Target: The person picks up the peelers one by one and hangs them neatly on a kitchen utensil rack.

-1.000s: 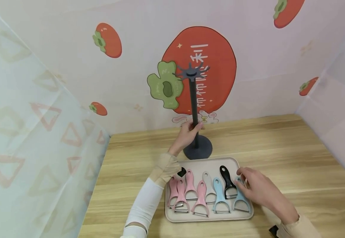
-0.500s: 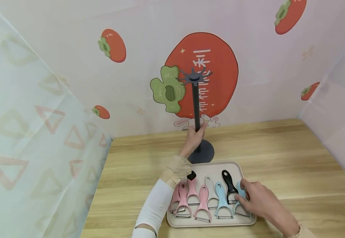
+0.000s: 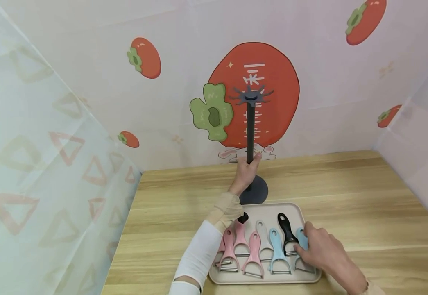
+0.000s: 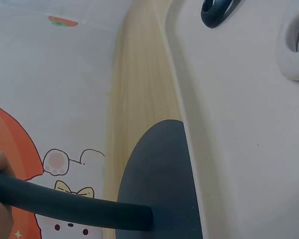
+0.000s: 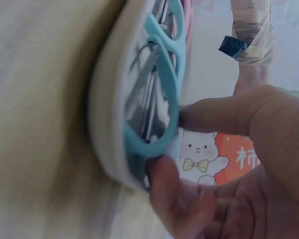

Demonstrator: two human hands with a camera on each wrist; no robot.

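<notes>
My left hand (image 3: 245,176) grips the dark pole of an upright stand (image 3: 250,131), which has a ring of hooks at its top. The stand's round base (image 4: 159,169) rests on the table just behind the tray. At the tray's right end, my right hand (image 3: 322,250) pinches a light-blue peeler (image 3: 302,237), thumb on one side and fingers on the other. In the right wrist view that peeler (image 5: 173,109) lies low by the tray wall, fingertips right at its frame. A black peeler (image 3: 286,229) and another blue peeler (image 3: 277,243) lie to its left.
The beige tray (image 3: 265,282) also holds several pink peelers (image 3: 253,248) and a pale grey one (image 3: 261,231). My left forearm crosses its left part and hides some handles. A printed backdrop (image 3: 177,102) rises behind the wooden table (image 3: 169,213), with side panels left and right.
My right hand has come down onto the rightmost blue peeler and its fingers have closed in. The left hand keeps its grip on the pole; the view has shifted slightly.
</notes>
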